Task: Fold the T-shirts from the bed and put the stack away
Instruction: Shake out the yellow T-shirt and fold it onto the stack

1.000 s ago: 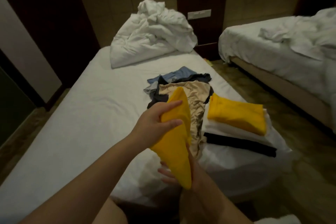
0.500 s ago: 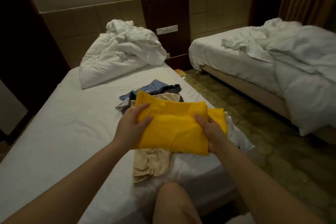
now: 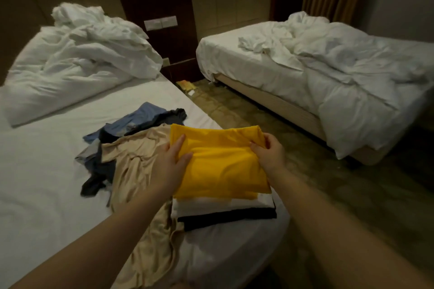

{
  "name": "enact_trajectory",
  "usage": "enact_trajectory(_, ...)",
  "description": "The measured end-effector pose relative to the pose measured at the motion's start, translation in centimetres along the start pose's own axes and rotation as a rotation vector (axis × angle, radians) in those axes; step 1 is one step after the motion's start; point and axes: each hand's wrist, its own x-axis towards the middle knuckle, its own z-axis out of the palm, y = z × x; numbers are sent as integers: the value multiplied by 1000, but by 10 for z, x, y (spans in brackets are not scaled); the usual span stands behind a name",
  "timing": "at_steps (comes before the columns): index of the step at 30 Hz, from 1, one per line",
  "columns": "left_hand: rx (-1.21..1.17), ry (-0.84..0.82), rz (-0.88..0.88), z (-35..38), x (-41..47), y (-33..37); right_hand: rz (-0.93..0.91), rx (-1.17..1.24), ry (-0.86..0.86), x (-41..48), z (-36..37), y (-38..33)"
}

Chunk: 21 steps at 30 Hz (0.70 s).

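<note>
A folded yellow T-shirt [image 3: 220, 162] lies on top of a stack of folded shirts [image 3: 225, 212], white and black layers showing, near the right edge of the bed [image 3: 47, 183]. My left hand [image 3: 171, 164] holds the yellow shirt's left edge, thumb on top. My right hand [image 3: 270, 155] pinches its right edge. Unfolded shirts lie to the left: a beige one [image 3: 136, 164], a blue one [image 3: 138, 118] and dark ones [image 3: 98, 178].
A crumpled white duvet [image 3: 79, 58] is heaped at the head of the bed. A second bed [image 3: 317, 77] with rumpled white bedding stands to the right across a tiled floor aisle [image 3: 246, 110]. A dark headboard panel with switches [image 3: 159, 23] is between them.
The yellow shirt went from hanging upright in my hands to lying flat, and has moved right and down onto the folded stack, covering the yellow shirt there. The view swung to the right.
</note>
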Motion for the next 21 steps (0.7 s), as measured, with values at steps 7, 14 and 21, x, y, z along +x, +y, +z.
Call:
enact_trajectory(7, 29, -54, -97, 47, 16, -42, 24, -287, 21, 28, 25, 60)
enact_trajectory(14, 55, -120, -175, 57, 12, -63, 132, -418, -62, 31, 39, 80)
enact_trajectory(21, 422, -55, 164, 52, 23, -35, -297, -852, 13, 1, 67, 27)
